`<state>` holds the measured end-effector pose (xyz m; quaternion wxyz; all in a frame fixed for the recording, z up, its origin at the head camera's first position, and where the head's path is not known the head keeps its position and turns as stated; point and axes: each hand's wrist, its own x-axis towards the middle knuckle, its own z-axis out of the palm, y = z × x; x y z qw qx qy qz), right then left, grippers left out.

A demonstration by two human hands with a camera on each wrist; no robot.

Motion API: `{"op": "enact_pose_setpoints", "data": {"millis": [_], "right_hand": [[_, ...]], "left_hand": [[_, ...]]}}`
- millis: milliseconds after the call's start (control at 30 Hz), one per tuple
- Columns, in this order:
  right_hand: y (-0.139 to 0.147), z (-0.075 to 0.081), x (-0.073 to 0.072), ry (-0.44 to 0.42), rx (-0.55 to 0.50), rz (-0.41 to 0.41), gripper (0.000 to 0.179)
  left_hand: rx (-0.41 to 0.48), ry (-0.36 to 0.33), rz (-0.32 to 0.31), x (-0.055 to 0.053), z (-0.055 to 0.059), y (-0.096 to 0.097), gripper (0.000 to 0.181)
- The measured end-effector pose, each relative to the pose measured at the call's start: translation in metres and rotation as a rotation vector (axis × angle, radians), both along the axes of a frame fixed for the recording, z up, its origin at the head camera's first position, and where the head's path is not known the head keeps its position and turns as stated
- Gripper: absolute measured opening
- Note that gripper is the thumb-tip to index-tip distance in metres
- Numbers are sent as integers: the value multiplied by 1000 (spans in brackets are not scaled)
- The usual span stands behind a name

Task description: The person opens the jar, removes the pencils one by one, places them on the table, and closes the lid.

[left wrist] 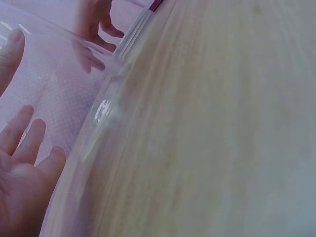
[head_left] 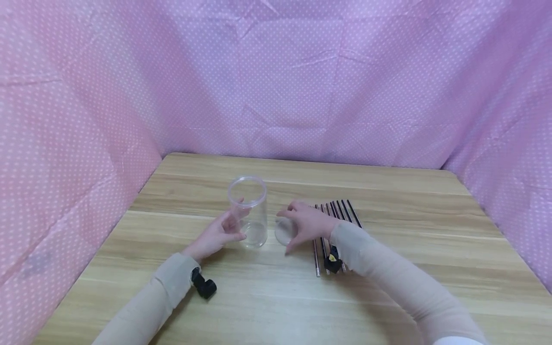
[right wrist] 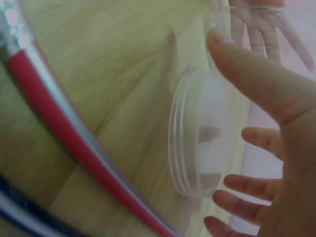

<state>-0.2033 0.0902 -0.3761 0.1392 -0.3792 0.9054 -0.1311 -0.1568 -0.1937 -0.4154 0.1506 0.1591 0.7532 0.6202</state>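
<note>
A clear plastic jar (head_left: 253,215) without a lid stands upright on the table, left of the middle. My left hand (head_left: 217,235) is at the jar's left side, fingers behind it and thumb in front; they look relaxed and spread, and contact is unclear. A round clear lid (head_left: 283,232) lies flat just right of the jar. Over the lid reaches my right hand (head_left: 308,221), its fingers and thumb spread about the rim. In the right wrist view, a gap shows between the thumb and the lid (right wrist: 183,138).
Several slim dark and shiny pencil-like sticks (head_left: 316,258) lie side by side under the right wrist, partly hidden by it. One stick (right wrist: 69,140) is red and silver. Pink dotted cloth (head_left: 284,86) hangs around the wooden table (head_left: 267,306).
</note>
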Motion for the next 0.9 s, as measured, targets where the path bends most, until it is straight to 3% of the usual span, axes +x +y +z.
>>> {"op": "enact_pose_setpoints", "data": {"millis": [233,367,667,900], "right_hand": [[-5,-2,2,-5,76,18,95],[-9,0,3,-26,89,1,92],[-12,1,4,-67,56,-30,81],[-10,0,0,-33,5,-67,82]], "left_hand": [[15,30,-14,-1,-4,0,93],[40,12,-14,-1,-3,0,94],[67,-6,-19,-2,-2,0,94],[53,-1,-15,-3,-3,-1,94]]}}
